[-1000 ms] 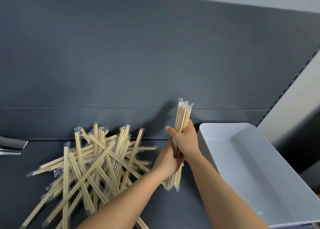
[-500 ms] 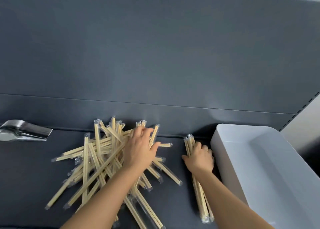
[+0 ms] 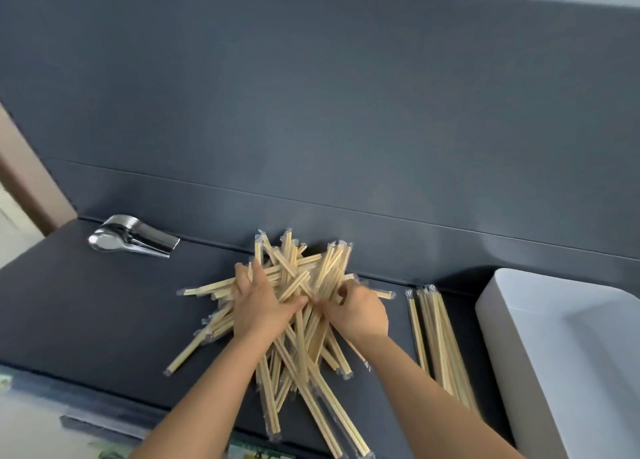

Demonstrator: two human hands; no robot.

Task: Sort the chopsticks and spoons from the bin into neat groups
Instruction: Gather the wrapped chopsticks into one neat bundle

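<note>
Dark grey back panel [image 3: 311, 112] fills the top of the view, with the dark shelf deck [image 3: 104, 313] below it. The white plastic bin [image 3: 588, 372] sits at the right end of the deck, and the part of its inside I can see is bare.

The loose pile of wrapped wooden chopsticks [image 3: 301, 351] is mid-deck, criss-crossed, its far ends near the back panel. My forearms cross the near half of the pile and hide sticks there.

The sorted bundle of chopsticks [image 3: 438, 340] lies flat between the pile and the bin, sticks parallel. It is just beside the bin wall and apart from the pile.

The stacked metal spoons [image 3: 133, 238] are far left at the back, well apart from the pile.

My left hand [image 3: 258, 306] lies on top of the pile with fingers spread and fairly straight, pressing and clasping nothing. My right hand [image 3: 356, 311] is dug into the pile's right side, fingers curled round a few sticks.

Half a second ago my right hand rested on the sorted bundle. Now it is off the bundle and in the pile. My left hand was already on the pile. The bundle lies alone where I laid it. More of the spoons show than before.
</note>
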